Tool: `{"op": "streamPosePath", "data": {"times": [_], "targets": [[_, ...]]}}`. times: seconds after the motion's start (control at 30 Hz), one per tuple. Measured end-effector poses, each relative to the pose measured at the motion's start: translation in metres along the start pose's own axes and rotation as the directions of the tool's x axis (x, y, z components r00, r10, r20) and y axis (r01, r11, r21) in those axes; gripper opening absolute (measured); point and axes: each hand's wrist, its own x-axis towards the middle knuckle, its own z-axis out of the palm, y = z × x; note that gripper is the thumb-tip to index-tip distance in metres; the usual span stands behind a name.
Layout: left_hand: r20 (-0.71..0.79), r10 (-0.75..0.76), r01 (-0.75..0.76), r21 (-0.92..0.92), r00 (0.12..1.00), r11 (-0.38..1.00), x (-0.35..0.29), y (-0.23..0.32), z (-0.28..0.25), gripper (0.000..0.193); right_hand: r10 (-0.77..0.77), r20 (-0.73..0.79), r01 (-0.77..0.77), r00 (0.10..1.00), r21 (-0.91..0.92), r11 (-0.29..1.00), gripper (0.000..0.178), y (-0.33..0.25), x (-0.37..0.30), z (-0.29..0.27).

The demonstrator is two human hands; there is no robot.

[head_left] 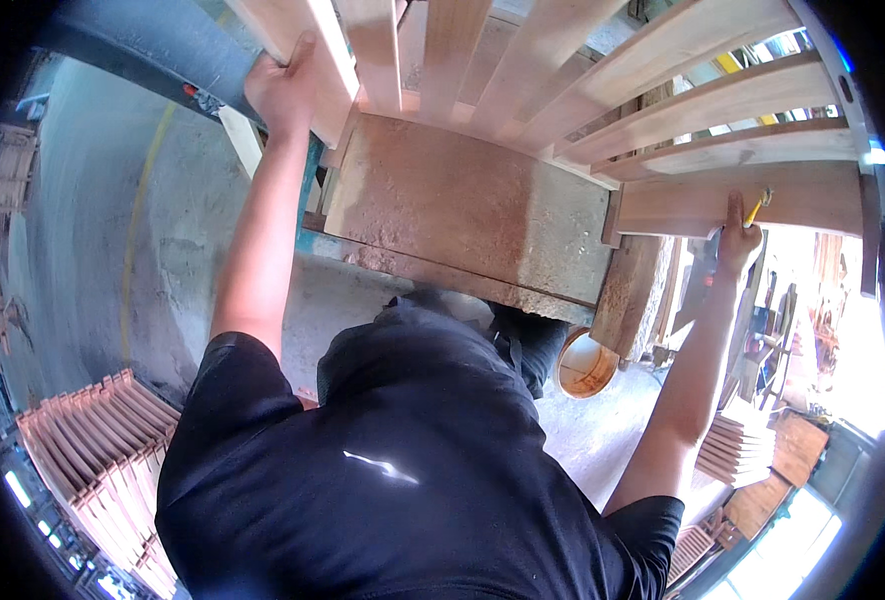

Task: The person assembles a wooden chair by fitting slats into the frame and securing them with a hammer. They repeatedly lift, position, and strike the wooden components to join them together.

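1. Slatted wooden frame: spans 11 to nearly 3 o'clock, slats fanning out beyond the worktop.
2. Left hand, 11 o'clock: grip clamped on frame's left end board, thumb up along it.
3. Right hand, just short of 3: grip clamped on right end board's lower edge, thumb on its face; slim yellow tool tucked in same hand, probably to keep it handy.
4. Arms spread to opposite ends, likely for balance and steering. Can't tell whether worktop bears weight.
5. Bucket, 4 o'clock, below worktop.
6. Stacked wooden pieces: left stack at 8, right stack farther out at 4.
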Motion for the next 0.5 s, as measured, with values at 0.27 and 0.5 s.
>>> {"op": "streamPosePath", "data": {"times": [0.27,0.5], "targets": [[-0.001,0.000,0.000,-0.037,1.000,0.999,-0.002,-0.005,0.003,0.034,-0.108,-0.023,0.109,0.994,0.098,0.989,0.036,0.047,0.027,-0.006],[0.006,-0.046,0.046,0.017,0.999,0.999,-0.002,0.003,-0.002,0.034,-0.004,0.052,0.005,0.999,-0.027,1.000,0.041,0.019,0.015,-0.005]]}}
